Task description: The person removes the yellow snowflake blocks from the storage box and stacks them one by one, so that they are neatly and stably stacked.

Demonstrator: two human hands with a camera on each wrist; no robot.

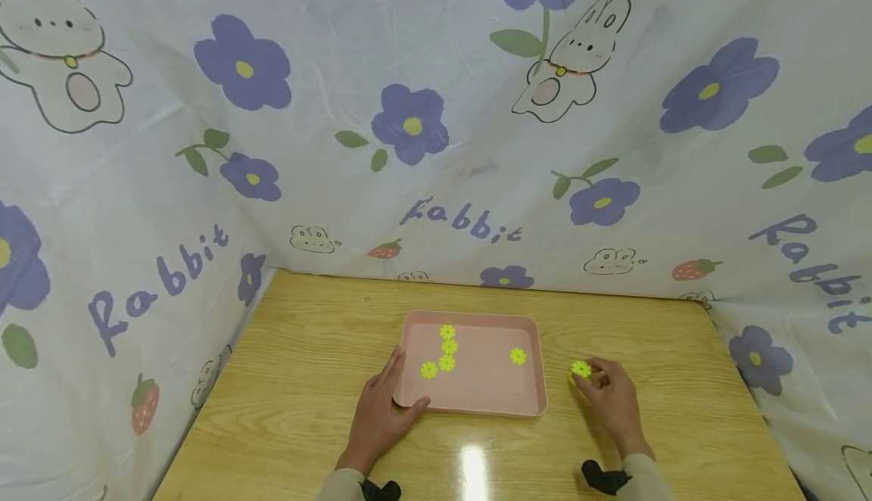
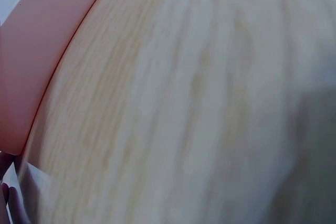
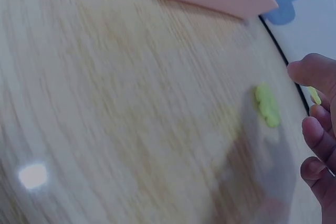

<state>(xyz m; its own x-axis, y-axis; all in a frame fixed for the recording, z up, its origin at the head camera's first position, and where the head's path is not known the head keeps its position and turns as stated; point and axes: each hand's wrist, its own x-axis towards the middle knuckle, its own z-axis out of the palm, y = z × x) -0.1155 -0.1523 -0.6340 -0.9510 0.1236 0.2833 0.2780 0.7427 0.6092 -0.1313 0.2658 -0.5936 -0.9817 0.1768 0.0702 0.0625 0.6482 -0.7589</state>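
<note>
In the head view, a shallow pink tray (image 1: 487, 387) lies on the table with several yellow-green flower-shaped pieces in it. Four sit in its left half, and a lone flower piece (image 1: 518, 356) is near its right side. My left hand (image 1: 380, 414) rests against the tray's left front corner, fingers stretched along the left side and thumb at the front rim. Right of the tray, my right hand (image 1: 613, 399) pinches a flower piece (image 1: 581, 368) between thumb and fingers. Just below it, another flower piece (image 3: 267, 105) is on the table in the right wrist view.
The wood-grain table (image 1: 306, 380) is enclosed at the back and sides by white cloth (image 1: 327, 47) printed with rabbits and purple flowers. Light glares off the table's front (image 1: 473, 471). Dark straps (image 1: 602, 478) sit at both wrists.
</note>
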